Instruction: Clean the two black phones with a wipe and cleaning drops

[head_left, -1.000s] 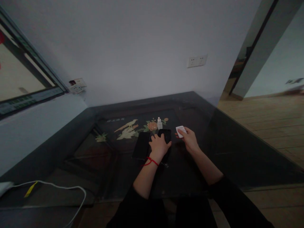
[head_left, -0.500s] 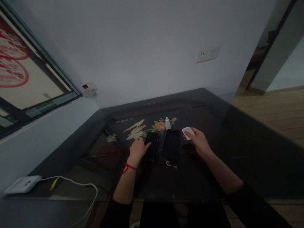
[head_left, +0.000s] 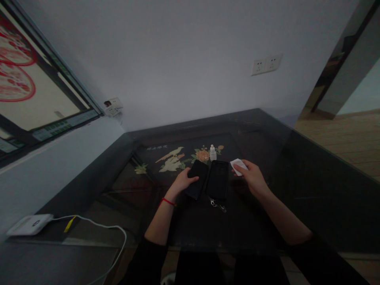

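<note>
Clasping phone (head_left: 198,176) by left edge | left grip (head_left: 181,182): closed | right grip (head_left: 254,178): pinching white pad (head_left: 238,163)

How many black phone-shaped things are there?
2: a black slab in the left hand, and a black case right of it on the table, a metal chain at its near end.

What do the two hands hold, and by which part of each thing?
Left hand: the dark phone, by its left long edge. Right hand: the white piece, by its right side.
</note>
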Demonstrator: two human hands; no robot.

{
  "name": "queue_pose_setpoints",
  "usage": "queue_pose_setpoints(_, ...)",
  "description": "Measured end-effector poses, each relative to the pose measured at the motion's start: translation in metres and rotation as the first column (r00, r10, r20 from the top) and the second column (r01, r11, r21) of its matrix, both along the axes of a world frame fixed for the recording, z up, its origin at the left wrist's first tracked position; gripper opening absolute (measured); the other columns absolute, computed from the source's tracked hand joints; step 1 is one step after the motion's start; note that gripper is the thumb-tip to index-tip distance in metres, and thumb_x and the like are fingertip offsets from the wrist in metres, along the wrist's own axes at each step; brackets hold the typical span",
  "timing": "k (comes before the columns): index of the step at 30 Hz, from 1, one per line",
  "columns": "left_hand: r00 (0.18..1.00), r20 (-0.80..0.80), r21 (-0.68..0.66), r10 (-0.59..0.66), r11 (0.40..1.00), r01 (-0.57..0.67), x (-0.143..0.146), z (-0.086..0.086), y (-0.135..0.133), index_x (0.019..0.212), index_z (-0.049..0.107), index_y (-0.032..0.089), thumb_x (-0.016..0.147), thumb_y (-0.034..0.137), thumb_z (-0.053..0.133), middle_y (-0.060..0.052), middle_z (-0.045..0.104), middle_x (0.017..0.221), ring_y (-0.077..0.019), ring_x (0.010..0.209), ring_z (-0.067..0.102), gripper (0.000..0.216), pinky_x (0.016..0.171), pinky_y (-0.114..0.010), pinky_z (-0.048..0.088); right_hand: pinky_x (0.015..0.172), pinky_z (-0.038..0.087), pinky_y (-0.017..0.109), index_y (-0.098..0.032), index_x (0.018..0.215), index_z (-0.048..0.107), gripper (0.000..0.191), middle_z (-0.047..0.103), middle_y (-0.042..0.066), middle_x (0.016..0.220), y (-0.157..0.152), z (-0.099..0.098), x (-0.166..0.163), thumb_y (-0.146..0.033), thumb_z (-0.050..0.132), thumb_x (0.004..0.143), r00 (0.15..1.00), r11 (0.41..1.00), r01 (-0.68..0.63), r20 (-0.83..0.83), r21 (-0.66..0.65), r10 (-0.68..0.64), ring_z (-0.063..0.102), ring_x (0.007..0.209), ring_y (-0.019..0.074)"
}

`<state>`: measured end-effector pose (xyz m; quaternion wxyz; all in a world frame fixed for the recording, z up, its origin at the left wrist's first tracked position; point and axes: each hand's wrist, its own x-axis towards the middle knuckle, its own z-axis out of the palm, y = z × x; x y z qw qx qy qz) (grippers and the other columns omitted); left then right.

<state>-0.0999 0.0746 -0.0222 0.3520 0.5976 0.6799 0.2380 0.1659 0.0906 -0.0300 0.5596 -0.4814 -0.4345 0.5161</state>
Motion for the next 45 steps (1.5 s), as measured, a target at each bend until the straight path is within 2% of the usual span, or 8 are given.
queue_pose_setpoints(8, 0.81, 0.583, -0.032, 0.068, 0.998, -0.06, 0.003, -0.012, -0.002, 0.107, 0.056, 0.017, 0.069, 0.031, 0.075, -0.007, 0.069, 0.096, -0.0178, 0.077, 0.065, 0.044, 0.067, -0.028, 0.051, 0.053, 0.045, 0.027, -0.013, 0.08, 0.068, 0.044, 0.067, 0.003, 0.065, -0.001, -0.002, 0.004, -0.047, 0.081, 0.055, 0.999, 1.0, 0.001, 0.048, 0.017, -0.002, 0.058, 0.056, 0.0152)
queue_pose_setpoints(15, 0.43, 0.892, -0.15, 0.139, 0.989, -0.007, 0.023, 0.007, -0.02, 0.132, 0.041, 0.019, 0.09, 0.043, 0.047, -0.013, 0.067, 0.113, -0.0224, 0.094, 0.068, 0.048, 0.084, -0.041, 0.053, 0.058, 0.047, 0.028, -0.016, 0.083, 0.067, 0.043, 0.066, 0.003, 0.074, 0.01, 0.019, 0.004, -0.047, 0.08, 0.057, 0.997, 0.995, 0.054, 0.058, 0.083, -0.059, 0.06, 0.065, 0.0161)
queue_pose_setpoints(18, 0.087, 0.964, -0.263, 0.252, 0.951, 0.159, 0.038, 0.014, -0.033, 0.129, 0.048, 0.011, 0.094, 0.045, 0.038, -0.017, 0.067, 0.113, -0.0248, 0.095, 0.068, 0.05, 0.086, -0.042, 0.051, 0.061, 0.046, 0.027, -0.017, 0.086, 0.068, 0.038, 0.066, 0.002, 0.077, 0.016, 0.035, -0.004, -0.045, 0.077, 0.062, 0.995, 0.986, 0.021, 0.091, 0.166, -0.037, 0.06, 0.069, 0.0158)
queue_pose_setpoints(20, 0.001, 0.966, -0.252, 0.258, 0.942, 0.222, 0.047, 0.015, -0.042, 0.129, 0.05, 0.009, 0.094, 0.046, 0.036, -0.017, 0.065, 0.119, -0.0273, 0.095, 0.067, 0.053, 0.084, -0.043, 0.051, 0.058, 0.042, 0.027, -0.016, 0.083, 0.068, 0.031, 0.065, 0.001, 0.071, 0.016, 0.043, -0.01, -0.044, 0.072, 0.069, 0.978, 0.967, -0.011, 0.202, 0.256, -0.042, 0.056, 0.063, 0.014)
queue_pose_setpoints(25, 0.01, 0.966, -0.247, 0.259, 0.908, 0.339, 0.062, 0.013, -0.06, 0.139, 0.041, 0.012, 0.091, 0.051, 0.038, -0.02, 0.064, 0.118, -0.0309, 0.093, 0.067, 0.062, 0.083, -0.048, 0.05, 0.054, 0.036, 0.025, -0.017, 0.071, 0.067, 0.022, 0.057, -0.001, 0.061, -0.002, 0.053, -0.019, -0.034, 0.06, 0.083, 0.842, 0.878, -0.101, 0.51, 0.468, -0.175, 0.051, 0.057, 0.0124)
queue_pose_setpoints(30, 0.014, 0.975, -0.207, 0.222, 0.885, 0.416, 0.067, 0.019, -0.072, 0.139, 0.043, 0.019, 0.093, 0.053, 0.033, -0.017, 0.062, 0.125, -0.033, 0.116, 0.058, 0.058, 0.087, -0.053, 0.048, 0.069, 0.045, 0.028, -0.019, 0.087, 0.071, 0.016, 0.068, 0.002, 0.081, -0.02, 0.059, -0.024, -0.025, 0.056, 0.088, 0.791, 0.759, -0.259, 0.582, 0.597, -0.188, 0.063, 0.077, 0.0159)
queue_pose_setpoints(38, 0.114, 0.982, -0.184, 0.15, 0.896, 0.405, 0.073, 0.026, -0.078, 0.148, 0.022, 0.039, 0.09, 0.054, 0.042, -0.011, 0.059, 0.129, -0.0314, 0.098, 0.066, 0.064, 0.072, -0.045, 0.053, 0.074, 0.047, 0.032, -0.019, 0.094, 0.068, 0.017, 0.067, 0.005, 0.086, -0.028, 0.048, -0.031, -0.018, 0.052, 0.089, 0.688, 0.653, -0.377, 0.671, 0.657, -0.277, 0.062, 0.082, 0.0175)
queue_pose_setpoints(45, 0.145, 0.962, -0.269, 0.232, 0.899, 0.345, 0.074, 0.025, -0.082, 0.151, 0.021, 0.023, 0.092, 0.054, 0.032, -0.014, 0.059, 0.129, -0.0309, 0.105, 0.062, 0.067, 0.088, -0.047, 0.048, 0.064, 0.042, 0.032, -0.015, 0.096, 0.066, 0.018, 0.063, 0.005, 0.077, -0.048, 0.042, -0.045, -0.013, 0.053, 0.084, 0.611, 0.341, -0.593, 0.683, 0.73, -0.4, 0.055, 0.07, 0.0173)
